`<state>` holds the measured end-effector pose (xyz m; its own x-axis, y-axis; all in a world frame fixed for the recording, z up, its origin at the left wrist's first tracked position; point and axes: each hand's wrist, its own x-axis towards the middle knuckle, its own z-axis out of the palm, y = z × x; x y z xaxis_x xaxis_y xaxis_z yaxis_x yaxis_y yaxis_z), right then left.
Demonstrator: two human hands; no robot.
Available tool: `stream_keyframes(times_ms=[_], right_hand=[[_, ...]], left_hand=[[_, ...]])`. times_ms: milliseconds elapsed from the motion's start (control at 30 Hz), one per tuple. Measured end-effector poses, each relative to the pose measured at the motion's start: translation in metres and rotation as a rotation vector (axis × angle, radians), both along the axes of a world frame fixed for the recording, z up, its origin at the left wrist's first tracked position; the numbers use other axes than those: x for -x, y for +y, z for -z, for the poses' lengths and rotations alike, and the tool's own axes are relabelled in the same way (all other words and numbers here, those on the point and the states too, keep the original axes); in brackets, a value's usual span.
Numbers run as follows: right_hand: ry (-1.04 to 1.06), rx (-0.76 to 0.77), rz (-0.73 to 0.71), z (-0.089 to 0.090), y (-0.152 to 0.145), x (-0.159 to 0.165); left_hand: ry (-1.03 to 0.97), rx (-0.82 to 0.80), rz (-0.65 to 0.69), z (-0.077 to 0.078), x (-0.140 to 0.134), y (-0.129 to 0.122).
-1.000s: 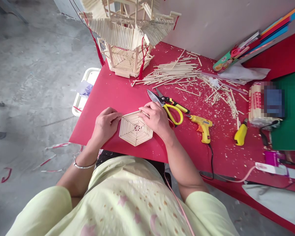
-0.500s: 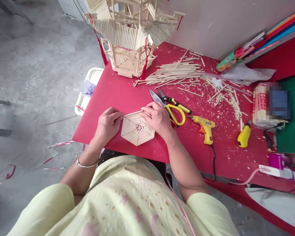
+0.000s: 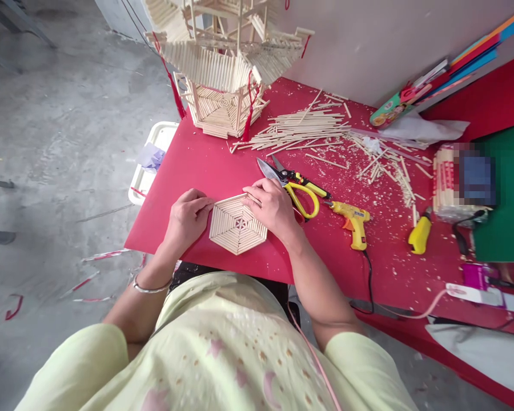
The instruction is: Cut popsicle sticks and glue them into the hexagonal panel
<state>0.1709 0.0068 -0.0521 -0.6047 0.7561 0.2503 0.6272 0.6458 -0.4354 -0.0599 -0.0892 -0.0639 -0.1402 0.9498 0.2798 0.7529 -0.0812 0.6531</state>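
A flat hexagonal panel of thin wooden sticks (image 3: 235, 237), laid in rings around a small star-like centre, rests close to the table's front edge. My left hand (image 3: 189, 217) is closed, thumb and fingertips pinched at the panel's upper left corner. Over the upper right side lies my right hand (image 3: 274, 208), its fingers bent and gripping that edge; they hide part of the rim. Just beyond my right hand are yellow-handled scissors (image 3: 305, 200) and pliers-like cutters with yellow and black handles (image 3: 310, 184).
A pagoda-like stick model (image 3: 218, 74) with red tassels stands at the back left of the red table (image 3: 167, 200). Loose sticks (image 3: 304, 128) and shavings lie behind the tools. To the right are a yellow glue gun (image 3: 354, 221), a yellow-handled tool (image 3: 420, 234) and a pack of sticks (image 3: 443, 182).
The view has shifted slightly, so the table things sit a little further left. Both hands keep their places at the panel's edges.
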Motion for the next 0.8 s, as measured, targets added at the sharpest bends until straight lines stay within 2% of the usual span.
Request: stream_keyframes(times_ms=[100,200,333,500,700,800], right_hand=[[0.025,-0.029,0.036,-0.014,-0.005,-0.008],[0.001,-0.085,0.177,-0.027,-0.01,-0.031],[-0.135,-0.076,0.323,-0.033,-0.017,-0.063],[-0.27,-0.029,0.323,-0.029,-0.022,-0.068],[-0.524,-0.064,0.369,-0.037,-0.018,-0.057],[-0.526,-0.071,0.341,-0.046,-0.013,-0.064]], left_hand=[[-0.004,-0.002,-0.007,0.001,0.001,0.0],[-0.007,-0.018,-0.021,0.002,0.005,0.0],[-0.043,-0.052,-0.044,-0.003,0.01,0.0],[-0.23,-0.021,-0.095,-0.016,0.005,0.007],[-0.507,-0.013,0.058,-0.038,-0.016,0.039],[-0.585,-0.027,0.097,-0.05,-0.027,0.058]])
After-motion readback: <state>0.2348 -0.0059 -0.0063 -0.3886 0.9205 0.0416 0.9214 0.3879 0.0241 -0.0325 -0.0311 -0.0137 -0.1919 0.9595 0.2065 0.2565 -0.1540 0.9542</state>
